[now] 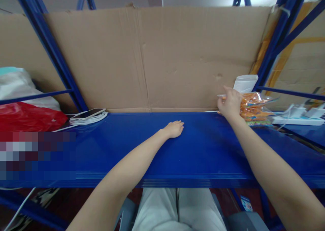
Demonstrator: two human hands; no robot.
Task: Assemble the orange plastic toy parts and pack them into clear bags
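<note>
My left hand (174, 128) lies flat on the blue shelf top (142, 149), fingers stretched out, holding nothing. At the back right, my right hand (230, 103) is closed around the left end of a clear plastic packet with orange contents (254, 105). A bit of the clear wrapping shows between its thumb and fingers. More of the orange packets seem to lie in a pile there, but the hand hides part of them. Just behind the pile, a white box-like packet (245, 83) leans near the cardboard.
A cardboard panel (177, 55) closes off the back between blue metal posts (54, 51). Back left, a phone (88, 113) rests on a coiled white cable (99, 118). Red and white bags (30, 116) sit far left. A white power strip (299, 120) with plugs is at right.
</note>
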